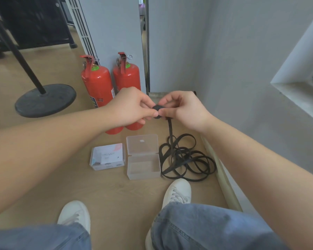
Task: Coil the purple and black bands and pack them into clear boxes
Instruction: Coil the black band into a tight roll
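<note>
Pinching the small rolled coil point(157, 112) of a long flat black band point(186, 160), the left hand point(132, 107) and the right hand point(185, 110) meet. From the coil the band hangs down to a loose pile on the wooden floor point(116, 192), just beside an open clear plastic box point(143, 167). A closed clear plastic box point(107, 156) with a printed card lies left of it.

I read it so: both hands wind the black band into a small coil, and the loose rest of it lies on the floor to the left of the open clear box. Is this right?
Not quite. In the head view the loose rest of the black band lies to the right of the open clear box. The left hand and right hand do pinch the small coil.
</note>
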`<control>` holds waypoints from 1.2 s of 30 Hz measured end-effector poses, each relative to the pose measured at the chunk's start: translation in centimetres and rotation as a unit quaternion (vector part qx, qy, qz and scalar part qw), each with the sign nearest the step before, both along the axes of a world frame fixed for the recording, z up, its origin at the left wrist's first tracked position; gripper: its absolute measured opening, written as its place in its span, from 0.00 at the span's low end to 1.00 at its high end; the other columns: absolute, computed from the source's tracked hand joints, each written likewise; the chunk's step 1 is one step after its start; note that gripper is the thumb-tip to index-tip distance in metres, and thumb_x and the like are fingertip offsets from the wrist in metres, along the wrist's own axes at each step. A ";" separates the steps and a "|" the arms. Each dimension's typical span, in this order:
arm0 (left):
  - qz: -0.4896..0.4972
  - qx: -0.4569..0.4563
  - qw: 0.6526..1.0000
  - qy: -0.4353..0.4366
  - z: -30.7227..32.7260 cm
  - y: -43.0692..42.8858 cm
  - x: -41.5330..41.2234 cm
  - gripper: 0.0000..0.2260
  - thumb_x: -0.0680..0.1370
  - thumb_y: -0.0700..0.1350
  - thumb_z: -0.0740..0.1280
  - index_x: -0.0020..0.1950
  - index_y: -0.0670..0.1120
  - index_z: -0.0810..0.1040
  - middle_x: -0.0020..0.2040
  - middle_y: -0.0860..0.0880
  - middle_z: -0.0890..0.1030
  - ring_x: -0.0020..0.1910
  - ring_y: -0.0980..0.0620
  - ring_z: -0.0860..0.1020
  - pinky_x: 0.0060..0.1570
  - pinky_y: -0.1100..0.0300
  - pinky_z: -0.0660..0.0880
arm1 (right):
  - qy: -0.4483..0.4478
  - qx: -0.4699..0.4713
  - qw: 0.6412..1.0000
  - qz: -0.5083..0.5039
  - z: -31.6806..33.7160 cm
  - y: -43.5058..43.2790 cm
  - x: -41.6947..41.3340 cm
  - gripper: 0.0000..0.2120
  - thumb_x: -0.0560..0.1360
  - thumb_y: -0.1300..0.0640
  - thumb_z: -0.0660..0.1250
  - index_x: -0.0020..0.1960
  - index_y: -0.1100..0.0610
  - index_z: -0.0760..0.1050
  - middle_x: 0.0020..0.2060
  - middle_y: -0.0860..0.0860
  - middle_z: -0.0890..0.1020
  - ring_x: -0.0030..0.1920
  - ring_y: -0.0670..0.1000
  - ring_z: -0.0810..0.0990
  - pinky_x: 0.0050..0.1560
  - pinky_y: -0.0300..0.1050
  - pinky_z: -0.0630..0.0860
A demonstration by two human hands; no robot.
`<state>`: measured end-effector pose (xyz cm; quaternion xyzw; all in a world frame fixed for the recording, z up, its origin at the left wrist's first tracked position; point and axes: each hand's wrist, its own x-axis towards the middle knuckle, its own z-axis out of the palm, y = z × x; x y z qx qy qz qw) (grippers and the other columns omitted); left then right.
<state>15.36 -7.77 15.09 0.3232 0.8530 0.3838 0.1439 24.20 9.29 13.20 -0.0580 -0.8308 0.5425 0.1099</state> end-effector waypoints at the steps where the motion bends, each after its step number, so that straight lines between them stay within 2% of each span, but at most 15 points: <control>1: 0.001 0.021 1.000 -0.014 0.2 0.1 -0.1 0.10 0.74 0.43 0.77 0.54 0.44 0.85 0.43 0.46 0.87 0.42 0.56 0.87 0.44 0.60 0.84 | 0.007 -0.071 0.997 -0.003 -0.1 0.1 0.0 0.10 0.73 0.68 0.76 0.47 0.56 0.80 0.34 0.50 0.86 0.35 0.48 0.85 0.42 0.39 0.81; 3: 0.010 0.072 0.995 -0.061 0.1 0.1 -0.3 0.11 0.75 0.40 0.76 0.57 0.41 0.84 0.46 0.42 0.87 0.44 0.53 0.87 0.46 0.61 0.83 | 0.018 -0.188 0.982 -0.011 -0.3 0.2 -0.1 0.09 0.72 0.70 0.75 0.48 0.60 0.80 0.35 0.53 0.86 0.34 0.49 0.85 0.40 0.39 0.81; 8: 0.039 0.168 0.967 -0.188 -1.2 0.4 0.2 0.14 0.80 0.38 0.70 0.64 0.36 0.79 0.52 0.39 0.85 0.50 0.52 0.86 0.49 0.64 0.82 | 0.053 -0.326 0.944 -0.005 -1.6 -0.5 -0.2 0.10 0.74 0.73 0.71 0.52 0.63 0.82 0.42 0.57 0.86 0.39 0.53 0.84 0.50 0.46 0.81; 12: 0.057 0.224 0.935 -0.268 -1.9 0.7 1.0 0.12 0.81 0.38 0.67 0.64 0.35 0.79 0.51 0.40 0.85 0.50 0.53 0.86 0.50 0.65 0.81 | 0.054 -0.397 0.916 -0.017 -2.0 -1.2 -0.4 0.10 0.75 0.74 0.69 0.54 0.65 0.81 0.46 0.60 0.86 0.42 0.54 0.86 0.48 0.45 0.81; 15: 0.064 0.241 0.927 -0.280 -2.4 0.6 1.2 0.13 0.82 0.38 0.67 0.64 0.34 0.78 0.55 0.39 0.84 0.51 0.51 0.86 0.51 0.65 0.81 | 0.042 -0.364 0.930 -0.031 -2.1 -1.4 -0.5 0.10 0.75 0.73 0.70 0.55 0.64 0.80 0.46 0.61 0.86 0.44 0.56 0.87 0.48 0.46 0.82; 17: 0.062 0.216 0.937 -0.269 -2.4 0.4 1.2 0.13 0.81 0.38 0.69 0.64 0.35 0.78 0.54 0.40 0.85 0.50 0.52 0.86 0.48 0.65 0.82 | 0.032 -0.278 0.959 -0.039 -1.9 -1.0 -0.3 0.09 0.75 0.71 0.72 0.52 0.61 0.82 0.44 0.59 0.86 0.41 0.55 0.85 0.47 0.45 0.81; 19: 0.041 0.144 0.964 -0.218 -1.9 0.0 0.9 0.14 0.79 0.40 0.72 0.63 0.39 0.79 0.53 0.42 0.85 0.47 0.52 0.87 0.43 0.62 0.83 | 0.026 -0.150 0.988 -0.033 -1.7 -0.5 -0.2 0.08 0.74 0.69 0.74 0.48 0.57 0.82 0.39 0.53 0.86 0.39 0.51 0.84 0.45 0.43 0.81; 21: 0.020 0.067 0.987 -0.145 -1.1 -0.3 0.5 0.14 0.76 0.42 0.76 0.60 0.45 0.79 0.49 0.46 0.86 0.44 0.55 0.87 0.38 0.62 0.83 | 0.023 -0.043 0.999 -0.010 -1.4 -0.3 -0.1 0.10 0.75 0.67 0.74 0.46 0.52 0.82 0.37 0.47 0.86 0.39 0.47 0.85 0.43 0.40 0.81; 23: 0.009 0.012 0.997 -0.080 -0.3 -0.4 0.1 0.13 0.73 0.43 0.78 0.55 0.46 0.81 0.44 0.48 0.87 0.42 0.56 0.87 0.37 0.62 0.82 | 0.020 0.000 1.000 0.009 -1.2 -0.5 -0.1 0.11 0.75 0.66 0.74 0.46 0.51 0.82 0.37 0.47 0.86 0.38 0.46 0.84 0.43 0.40 0.81; 26: -0.010 -0.018 0.998 -0.064 0.2 -0.4 -0.2 0.10 0.73 0.42 0.78 0.53 0.44 0.85 0.42 0.47 0.88 0.43 0.53 0.87 0.45 0.61 0.83 | 0.020 -0.039 0.999 0.005 -1.1 -0.6 0.2 0.09 0.74 0.67 0.75 0.46 0.54 0.83 0.36 0.49 0.86 0.36 0.45 0.83 0.42 0.39 0.80; 28: -0.009 0.042 0.992 -0.120 0.3 -0.4 -0.1 0.08 0.75 0.38 0.76 0.54 0.41 0.85 0.44 0.45 0.88 0.46 0.52 0.87 0.46 0.64 0.82 | 0.028 -0.131 0.991 -0.015 -1.0 -0.6 0.3 0.07 0.73 0.67 0.76 0.47 0.57 0.84 0.35 0.52 0.86 0.36 0.49 0.84 0.43 0.40 0.80; 30: 0.008 0.121 0.975 -0.185 0.0 -0.4 -0.1 0.11 0.76 0.35 0.73 0.59 0.36 0.82 0.49 0.42 0.87 0.49 0.51 0.87 0.47 0.65 0.81 | 0.047 -0.199 0.978 -0.026 -0.9 -0.4 0.3 0.06 0.73 0.68 0.76 0.47 0.59 0.84 0.36 0.55 0.86 0.38 0.53 0.85 0.46 0.43 0.81; 33: 0.036 0.195 0.946 -0.256 -0.6 -0.5 0.2 0.13 0.78 0.34 0.70 0.62 0.34 0.80 0.55 0.40 0.85 0.53 0.50 0.85 0.51 0.64 0.81 | 0.059 -0.161 0.985 -0.026 -0.8 -0.7 0.3 0.08 0.72 0.69 0.76 0.47 0.58 0.84 0.37 0.53 0.87 0.39 0.50 0.86 0.44 0.39 0.81; 36: 0.061 0.254 0.910 -0.322 -1.2 -0.2 0.7 0.12 0.78 0.33 0.69 0.62 0.32 0.79 0.56 0.39 0.85 0.53 0.49 0.86 0.52 0.63 0.82 | 0.068 -0.155 0.985 -0.027 -0.8 -0.9 0.4 0.09 0.72 0.70 0.76 0.49 0.59 0.83 0.39 0.53 0.87 0.40 0.49 0.86 0.45 0.38 0.81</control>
